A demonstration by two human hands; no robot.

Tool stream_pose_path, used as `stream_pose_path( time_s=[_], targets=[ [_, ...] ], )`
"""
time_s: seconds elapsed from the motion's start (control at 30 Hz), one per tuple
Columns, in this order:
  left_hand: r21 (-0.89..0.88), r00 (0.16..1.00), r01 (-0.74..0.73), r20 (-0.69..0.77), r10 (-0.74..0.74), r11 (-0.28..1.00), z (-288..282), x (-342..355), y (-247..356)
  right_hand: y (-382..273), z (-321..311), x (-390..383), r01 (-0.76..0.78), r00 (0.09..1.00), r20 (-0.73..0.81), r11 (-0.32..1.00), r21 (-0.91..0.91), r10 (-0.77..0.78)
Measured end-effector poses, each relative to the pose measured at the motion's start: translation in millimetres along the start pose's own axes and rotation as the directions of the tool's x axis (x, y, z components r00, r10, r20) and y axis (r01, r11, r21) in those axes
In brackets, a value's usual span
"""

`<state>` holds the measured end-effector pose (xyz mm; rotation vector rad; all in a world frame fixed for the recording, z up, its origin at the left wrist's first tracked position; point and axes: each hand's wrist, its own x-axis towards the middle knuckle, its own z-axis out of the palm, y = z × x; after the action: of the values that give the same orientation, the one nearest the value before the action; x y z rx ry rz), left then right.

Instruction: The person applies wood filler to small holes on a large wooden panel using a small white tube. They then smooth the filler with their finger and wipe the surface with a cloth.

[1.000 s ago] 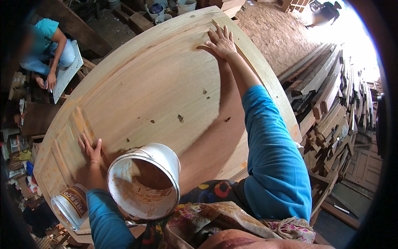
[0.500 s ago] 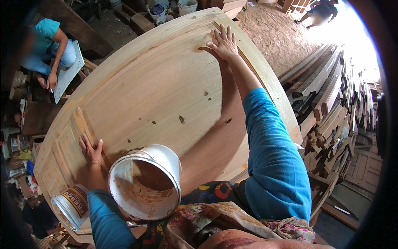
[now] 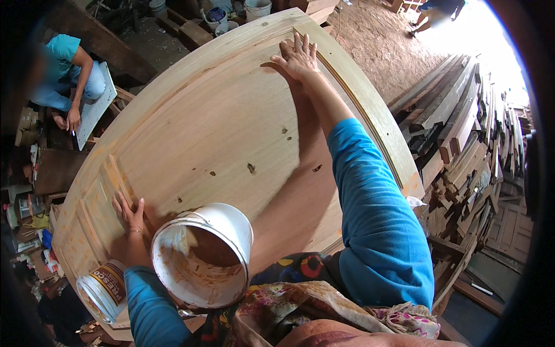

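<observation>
A large pale wooden door panel [image 3: 225,136] lies flat before me, with several dark knots and putty-coloured smears along its frame. My right hand [image 3: 299,60] rests near its far end, fingers spread, palm down beside the edge moulding [image 3: 352,98]. On the left, my left hand [image 3: 132,216] lies with fingers apart on the panel next to a raised moulding strip [image 3: 120,176]. A white bucket [image 3: 230,222], crusted inside with orange-brown filler, stands close to my body. Left of my forearm sits a smaller white tub with a brown label [image 3: 108,284].
At the far left a person [image 3: 84,69] crouches, one hand over a pale board [image 3: 99,107]. Wood offcuts [image 3: 457,127] are piled along the right. Buckets [image 3: 258,10] stand beyond the far edge. Another person [image 3: 439,13] is at the far right on bare ground.
My right hand has shifted slightly to the left along the far end of the panel. My left hand keeps its place. The far person has moved a little.
</observation>
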<state>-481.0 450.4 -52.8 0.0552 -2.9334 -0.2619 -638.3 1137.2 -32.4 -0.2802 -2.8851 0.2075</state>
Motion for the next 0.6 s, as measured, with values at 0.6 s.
stream_pose_path(
  time_s=[0.6],
  targets=[
    [0.014, 0.999, -0.033, -0.019, 0.034, 0.999, 8, 2, -10, 10, 3, -3, -0.019, 0.997, -0.078, 0.999, -0.048, 0.015]
  ],
)
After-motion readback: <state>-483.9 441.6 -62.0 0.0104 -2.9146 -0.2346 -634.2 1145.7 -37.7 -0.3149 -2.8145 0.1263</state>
